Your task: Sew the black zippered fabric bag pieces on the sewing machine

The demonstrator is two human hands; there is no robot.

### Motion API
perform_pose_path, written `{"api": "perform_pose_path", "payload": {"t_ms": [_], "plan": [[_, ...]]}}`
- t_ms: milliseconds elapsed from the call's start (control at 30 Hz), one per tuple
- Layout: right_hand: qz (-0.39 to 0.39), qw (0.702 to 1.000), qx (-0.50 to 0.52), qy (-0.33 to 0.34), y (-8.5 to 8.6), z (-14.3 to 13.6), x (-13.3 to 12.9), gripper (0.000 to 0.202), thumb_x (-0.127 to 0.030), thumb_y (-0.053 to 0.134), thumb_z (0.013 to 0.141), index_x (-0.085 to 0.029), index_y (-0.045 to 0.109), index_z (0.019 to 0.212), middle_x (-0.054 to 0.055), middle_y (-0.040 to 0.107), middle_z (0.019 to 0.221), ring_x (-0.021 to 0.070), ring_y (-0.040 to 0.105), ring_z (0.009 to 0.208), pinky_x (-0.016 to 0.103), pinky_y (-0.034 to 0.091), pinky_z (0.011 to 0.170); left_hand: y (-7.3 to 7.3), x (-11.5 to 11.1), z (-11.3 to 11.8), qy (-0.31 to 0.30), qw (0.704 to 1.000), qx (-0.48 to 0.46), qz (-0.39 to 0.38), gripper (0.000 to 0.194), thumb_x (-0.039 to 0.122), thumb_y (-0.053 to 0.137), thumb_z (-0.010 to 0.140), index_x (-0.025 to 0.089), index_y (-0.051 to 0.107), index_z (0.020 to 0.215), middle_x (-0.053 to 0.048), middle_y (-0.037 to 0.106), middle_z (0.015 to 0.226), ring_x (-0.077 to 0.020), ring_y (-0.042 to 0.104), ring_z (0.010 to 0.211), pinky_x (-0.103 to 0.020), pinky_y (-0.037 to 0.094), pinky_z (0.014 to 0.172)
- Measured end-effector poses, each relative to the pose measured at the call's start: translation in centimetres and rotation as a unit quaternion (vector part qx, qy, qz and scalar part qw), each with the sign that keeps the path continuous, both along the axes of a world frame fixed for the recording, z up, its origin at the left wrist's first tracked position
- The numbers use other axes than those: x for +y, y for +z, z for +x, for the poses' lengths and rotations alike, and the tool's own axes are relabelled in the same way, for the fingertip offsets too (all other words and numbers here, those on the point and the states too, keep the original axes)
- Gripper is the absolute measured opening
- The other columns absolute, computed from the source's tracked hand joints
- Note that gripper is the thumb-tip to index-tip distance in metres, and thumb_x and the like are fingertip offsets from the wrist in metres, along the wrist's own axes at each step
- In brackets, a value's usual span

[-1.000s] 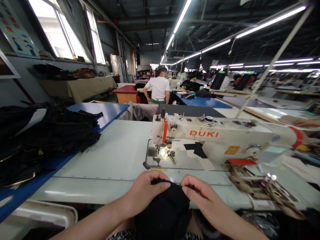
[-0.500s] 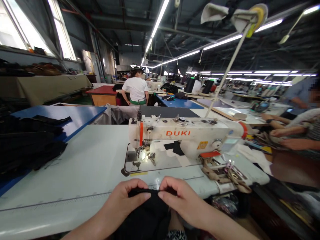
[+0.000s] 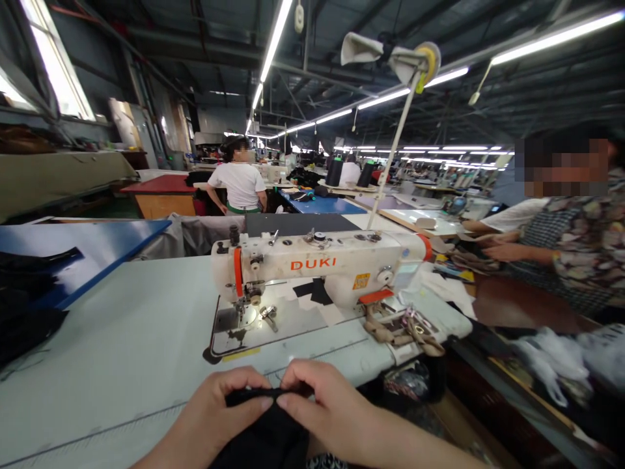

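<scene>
Pinched between both thumbs and forefingers is a piece of black fabric point(image 3: 261, 433), its upper edge folded and the rest hanging down at the table's front edge. My left hand point(image 3: 227, 404) grips the edge from the left, and my right hand point(image 3: 319, 407) grips it close beside, the fingertips nearly touching. Beyond my hands stands a white sewing machine point(image 3: 312, 267) marked DUKI, with a lit needle area point(image 3: 244, 316) on its metal plate. Black and white fabric scraps point(image 3: 315, 293) lie under the machine's arm.
Beige straps and scissors point(image 3: 407, 326) lie at the table's right end. Dark fabric point(image 3: 29, 312) is piled on the left. A co-worker point(image 3: 561, 228) handles cloth at the right; a person in a white shirt point(image 3: 238, 185) is further back. A thread stand pole point(image 3: 398, 150) rises behind the machine.
The view has turned to the right, so the machine and tables sit further left and the co-worker at the right shows more. Both hands keep their pinch on the black fabric.
</scene>
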State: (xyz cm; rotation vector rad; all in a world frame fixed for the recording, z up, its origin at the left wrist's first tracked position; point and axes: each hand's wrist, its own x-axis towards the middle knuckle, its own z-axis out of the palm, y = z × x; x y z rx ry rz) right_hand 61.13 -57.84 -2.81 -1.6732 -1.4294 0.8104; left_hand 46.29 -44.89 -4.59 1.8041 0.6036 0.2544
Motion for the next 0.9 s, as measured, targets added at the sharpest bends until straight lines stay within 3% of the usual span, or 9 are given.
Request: {"api": "perform_pose_path", "payload": {"t_ms": [133, 267, 467, 600, 667, 900], "plan": [[0.002, 0.998, 0.066, -0.01, -0.3, -0.1, -0.3, 0.007, -0.023, 0.054, 0.082, -0.019, 0.054, 0.077, -0.004, 0.049, 0.069, 0.0102, 0.042, 0.065, 0.021, 0.034, 0.059, 0.3, 0.1, 0.0, -0.023, 0.999, -0.012, 0.031, 0.014, 0.032, 0.063, 0.072, 0.02, 0.07, 0.073, 0.0, 0.065, 0.072, -0.0169, 0.058, 0.073, -0.024, 0.045, 0.071], [-0.016, 0.99, 0.138, -0.015, -0.9, -0.4, -0.5, 0.008, -0.025, 0.055, 0.081, -0.019, 0.052, 0.077, -0.006, 0.043, 0.065, 0.0095, 0.038, 0.061, 0.02, 0.031, 0.054, -0.5, 0.4, -0.2, -0.058, 0.998, -0.025, 0.022, 0.012, 0.03, 0.063, 0.072, 0.019, 0.069, 0.069, -0.001, 0.062, 0.071, -0.0158, 0.057, 0.07, -0.024, 0.044, 0.068], [0.0, 0.998, 0.059, -0.022, -1.1, -0.8, -0.7, 0.005, -0.021, 0.055, 0.079, -0.02, 0.052, 0.076, -0.005, 0.044, 0.066, 0.0099, 0.04, 0.063, 0.021, 0.03, 0.055, -2.0, 0.7, -0.4, -0.056, 0.996, -0.046, -0.047, 0.011, 0.028, 0.066, 0.066, 0.017, 0.066, 0.065, 0.0, 0.059, 0.069, -0.0149, 0.055, 0.068, -0.023, 0.043, 0.064], [0.001, 0.997, 0.059, -0.046, -1.1, -0.8, -0.7, 0.007, -0.021, 0.052, 0.081, -0.02, 0.05, 0.075, -0.005, 0.045, 0.066, 0.0102, 0.041, 0.063, 0.021, 0.031, 0.055, -2.8, 0.5, -0.7, -0.015, 0.996, -0.036, -0.08, 0.024, 0.04, 0.069, 0.067, 0.018, 0.065, 0.076, 0.0, 0.059, 0.069, -0.0154, 0.054, 0.067, -0.024, 0.044, 0.064], [0.006, 0.998, 0.046, -0.05, -1.0, -0.8, -0.9, 0.007, -0.021, 0.051, 0.082, -0.02, 0.049, 0.075, -0.005, 0.045, 0.066, 0.0105, 0.041, 0.063, 0.021, 0.032, 0.056, -3.0, 0.3, -1.0, 0.016, 0.997, -0.049, -0.055, 0.028, 0.047, 0.066, 0.071, 0.019, 0.065, 0.074, -0.001, 0.06, 0.072, -0.0166, 0.056, 0.07, -0.025, 0.045, 0.066], [0.028, 0.997, -0.035, -0.055, -0.3, -1.1, -1.3, 0.005, -0.02, 0.051, 0.083, -0.02, 0.05, 0.078, -0.003, 0.049, 0.071, 0.0119, 0.046, 0.068, 0.023, 0.036, 0.064, -3.5, -0.2, -2.6, 0.095, 0.978, -0.104, 0.152, 0.02, 0.046, 0.067, 0.072, 0.027, 0.071, 0.073, -0.005, 0.066, 0.095, -0.0235, 0.06, 0.092, -0.026, 0.048, 0.083]]}}
